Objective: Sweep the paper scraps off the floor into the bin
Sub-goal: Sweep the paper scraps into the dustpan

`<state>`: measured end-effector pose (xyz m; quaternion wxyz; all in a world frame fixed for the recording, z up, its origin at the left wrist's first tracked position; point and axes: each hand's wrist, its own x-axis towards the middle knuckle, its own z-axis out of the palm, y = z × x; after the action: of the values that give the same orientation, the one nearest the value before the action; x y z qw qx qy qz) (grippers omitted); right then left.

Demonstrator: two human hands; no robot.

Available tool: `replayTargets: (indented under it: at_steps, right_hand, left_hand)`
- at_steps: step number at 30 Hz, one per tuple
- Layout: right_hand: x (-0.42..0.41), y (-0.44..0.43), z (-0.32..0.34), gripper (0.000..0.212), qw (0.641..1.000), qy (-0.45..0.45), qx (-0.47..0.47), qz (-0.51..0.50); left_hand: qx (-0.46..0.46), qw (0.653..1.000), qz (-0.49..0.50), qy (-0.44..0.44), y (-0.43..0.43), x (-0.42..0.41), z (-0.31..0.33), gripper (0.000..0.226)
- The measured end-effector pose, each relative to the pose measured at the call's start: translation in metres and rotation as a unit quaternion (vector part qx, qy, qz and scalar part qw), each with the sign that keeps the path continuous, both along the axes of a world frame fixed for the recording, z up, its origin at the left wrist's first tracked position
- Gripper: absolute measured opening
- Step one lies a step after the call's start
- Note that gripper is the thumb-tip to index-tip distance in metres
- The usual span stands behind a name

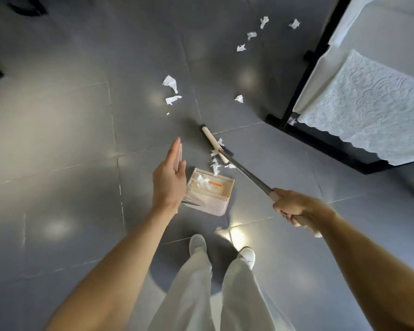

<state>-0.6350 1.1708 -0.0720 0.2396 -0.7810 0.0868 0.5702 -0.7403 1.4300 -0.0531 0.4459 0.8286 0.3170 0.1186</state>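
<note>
The left hand [170, 177], flat with straight fingers, lies alongside the dustpan [215, 204] handle, probably to steady it. The dustpan's mouth faces the paper scraps [216, 164]. The broom [214, 142] sits behind them to push them in, its pole gripped by the right hand [294, 207]. Other scraps [170, 83] lie farther off.

Your left hand [169, 177] was held out forward, fingers straight and together, thumb alongside them. Your right hand [294, 206] had its fingers curled round the broom handle [246, 174], arm extended.
</note>
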Motion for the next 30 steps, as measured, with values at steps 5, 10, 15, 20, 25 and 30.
replayTargets:
  at_steps: [5, 10, 15, 20, 25, 30]
  right_hand:
    - [-0.021, -0.020, 0.041, 0.048, 0.995, 0.093, 0.019, -0.021]
    - [-0.022, -0.035, 0.064, 0.066, 0.995, 0.099, 0.022, -0.009]
    - [-0.036, -0.016, 0.068, 0.074, 0.999, 0.029, 0.038, -0.003]
    - [-0.055, -0.010, 0.070, 0.068, 0.998, -0.026, 0.035, -0.039]
    - [-0.077, -0.022, 0.055, 0.059, 0.995, -0.061, 0.016, -0.080]
    - [-0.107, -0.018, 0.033, 0.054, 0.991, -0.024, 0.002, -0.129]
  left_hand:
    - [0.038, 0.999, -0.021, -0.009, 0.006, 0.018, -0.003, 0.052]
    - [0.051, 0.998, -0.037, -0.006, 0.015, 0.019, -0.004, 0.051]
    - [0.060, 0.996, -0.068, -0.002, 0.024, 0.009, -0.002, 0.053]
    - [0.055, 0.990, -0.133, 0.000, 0.028, 0.003, 0.001, 0.053]
    - [0.065, 0.979, -0.192, 0.013, 0.031, 0.002, 0.000, 0.055]
    - [0.073, 0.980, -0.186, 0.022, 0.032, -0.003, -0.004, 0.054]
